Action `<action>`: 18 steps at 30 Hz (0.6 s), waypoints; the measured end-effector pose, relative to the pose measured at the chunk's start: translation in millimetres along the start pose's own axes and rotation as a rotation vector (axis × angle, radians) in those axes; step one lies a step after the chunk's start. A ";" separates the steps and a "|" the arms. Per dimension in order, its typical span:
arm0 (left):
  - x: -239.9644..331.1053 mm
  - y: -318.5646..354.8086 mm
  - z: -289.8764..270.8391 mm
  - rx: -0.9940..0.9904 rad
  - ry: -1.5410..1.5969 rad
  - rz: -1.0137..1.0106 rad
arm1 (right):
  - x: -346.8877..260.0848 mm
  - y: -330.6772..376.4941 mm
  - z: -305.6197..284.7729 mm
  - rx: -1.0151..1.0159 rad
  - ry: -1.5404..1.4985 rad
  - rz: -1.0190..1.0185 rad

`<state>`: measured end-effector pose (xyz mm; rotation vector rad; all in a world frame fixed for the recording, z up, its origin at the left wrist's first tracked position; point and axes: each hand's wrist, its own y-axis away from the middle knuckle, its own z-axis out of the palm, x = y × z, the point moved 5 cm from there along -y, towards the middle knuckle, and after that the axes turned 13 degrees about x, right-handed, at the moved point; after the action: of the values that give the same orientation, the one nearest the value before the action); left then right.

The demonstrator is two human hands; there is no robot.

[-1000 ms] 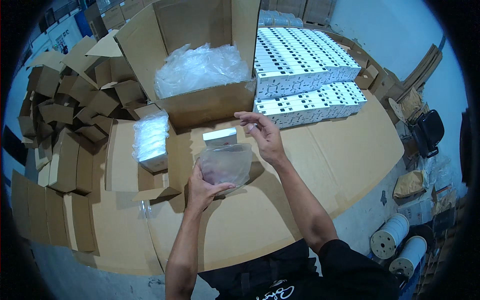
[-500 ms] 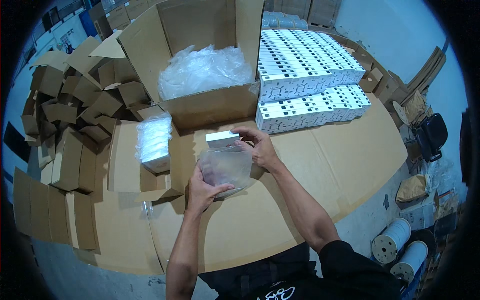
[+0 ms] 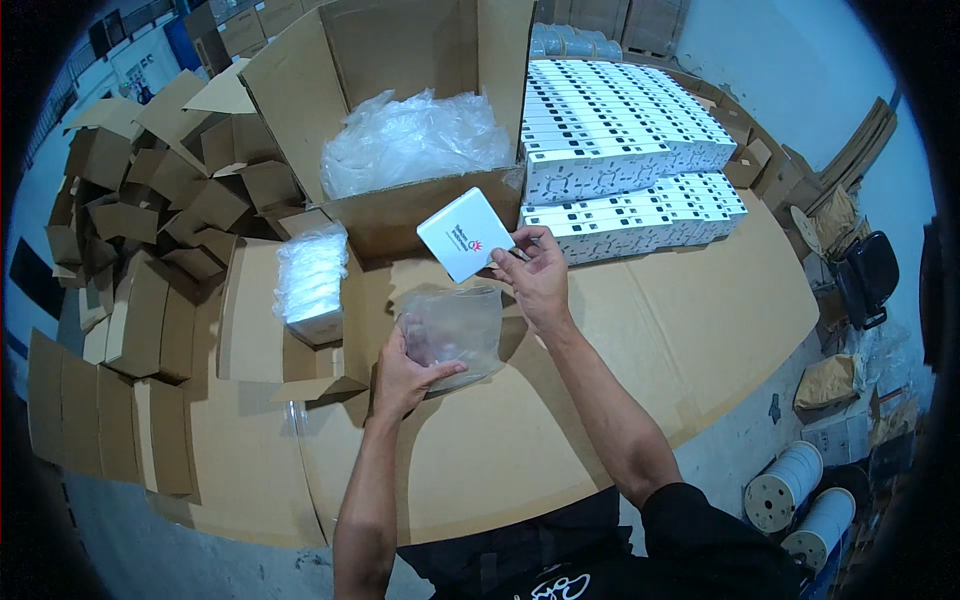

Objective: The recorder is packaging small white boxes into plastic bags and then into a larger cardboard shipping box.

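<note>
My right hand pinches a small square white box by its lower right corner. The box is tilted, its broad printed face with a small red mark turned up. Below it, my left hand grips a clear plastic bag by its left and lower side. The box is apart from the bag, above its upper edge. To the left of the bag stands an open carton, with several plastic-wrapped white boxes packed in a row.
A tall open carton full of clear plastic bags stands at the back. Stacked white boxes fill the table's back right. Open brown cartons pile up at left. Cable spools lie on the floor at right.
The white box has risen from just behind the bag's upper edge and turned from its narrow side to its broad face. My left hand and the bag have barely moved.
</note>
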<state>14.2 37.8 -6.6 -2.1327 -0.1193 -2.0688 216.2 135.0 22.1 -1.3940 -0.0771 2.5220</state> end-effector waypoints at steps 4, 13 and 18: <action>2.0 -2.0 1.3 -0.005 -0.038 -0.004 | 7.6 1.0 -2.9 0.022 -0.116 0.078; -6.9 -5.1 -3.8 0.015 -0.086 0.004 | -6.7 3.0 0.4 -0.117 0.101 0.049; -4.5 -5.5 -3.7 0.029 -0.073 0.037 | -15.2 3.4 -0.6 -0.173 0.229 -0.016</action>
<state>9.4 42.9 -10.6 -2.1770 -0.1179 -1.9580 223.8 127.8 33.7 -1.7318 -0.2675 2.3714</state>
